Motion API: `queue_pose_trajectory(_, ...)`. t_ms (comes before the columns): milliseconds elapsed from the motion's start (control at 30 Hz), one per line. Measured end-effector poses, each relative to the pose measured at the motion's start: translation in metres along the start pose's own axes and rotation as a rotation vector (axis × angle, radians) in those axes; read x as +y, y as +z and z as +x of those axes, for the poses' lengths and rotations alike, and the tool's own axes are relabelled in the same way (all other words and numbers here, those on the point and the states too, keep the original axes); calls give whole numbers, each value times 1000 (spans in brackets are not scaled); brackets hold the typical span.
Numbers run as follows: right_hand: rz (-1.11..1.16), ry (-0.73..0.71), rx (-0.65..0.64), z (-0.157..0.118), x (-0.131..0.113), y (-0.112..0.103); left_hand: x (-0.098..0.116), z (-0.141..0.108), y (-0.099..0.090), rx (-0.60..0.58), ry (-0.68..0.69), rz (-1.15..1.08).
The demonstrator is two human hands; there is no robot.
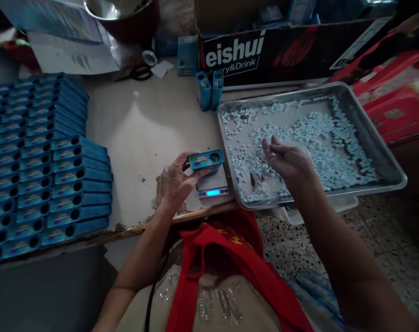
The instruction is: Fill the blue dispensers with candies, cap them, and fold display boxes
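My left hand (181,181) is closed around a small blue candy box (206,160) with a round hole in its top. The box is at a digital scale (212,186) with a lit blue display; whether it touches the scale's plate I cannot tell. Over a metal tray (398,173) is my right hand (288,162), its fingers curled together, and what they hold, if anything, is hidden. Small pale blue and white candies (337,138) lie scattered and heaped in the tray, around and below that hand.
Rows of blue boxes (79,184) with holes stand at the left. Two upright blue boxes (209,90) stand behind the scale, before a black carton (292,50). Scissors (140,73) and a pot (126,18) are at the back. Red bags (399,110) lie beyond the tray.
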State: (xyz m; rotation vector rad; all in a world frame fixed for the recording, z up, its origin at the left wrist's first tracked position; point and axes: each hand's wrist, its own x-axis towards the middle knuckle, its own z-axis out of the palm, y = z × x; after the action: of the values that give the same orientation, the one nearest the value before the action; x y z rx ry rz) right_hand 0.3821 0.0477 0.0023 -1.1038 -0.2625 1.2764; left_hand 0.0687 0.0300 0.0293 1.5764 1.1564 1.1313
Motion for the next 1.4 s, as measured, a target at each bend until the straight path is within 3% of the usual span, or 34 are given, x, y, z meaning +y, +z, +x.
queue_pose_trajectory(100,5,161,151,-16,0,13,-13,-5,0,-25,-32,8)
queue_pose_trajectory(267,-111,348,-71,-27,-8,16,-29,-6,0,-97,-1,-56)
queue_pose_trajectory(367,-179,386,-113,-25,-10,14,-32,-6,-15,-96,38,-57)
queue_pose_trajectory(433,-223,394,-123,-23,-10,15,-31,-8,-30,-33,33,-16)
queue_pose_trajectory(567,-306,347,-159,-25,-10,22,-29,-15,-60,135,-44,75)
queue_pose_trajectory(700,-422,292,-244,-39,-12,33,-26,-23,-75,218,-82,126)
queue_pose_trajectory(967,-867,18,-518,-62,-27,71,-22,-28,-73,153,-75,190)
queue_pose_trajectory(1100,-989,-102,-525,-61,-37,90,-23,-31,-68,126,-56,168)
queue_pose_trajectory(1267,-937,-92,-504,-58,-39,101,-25,-36,-65,112,-75,149)
queue_pose_trajectory(1400,-1072,-148,-584,-62,-39,104,-23,-37,-62,89,-74,123)
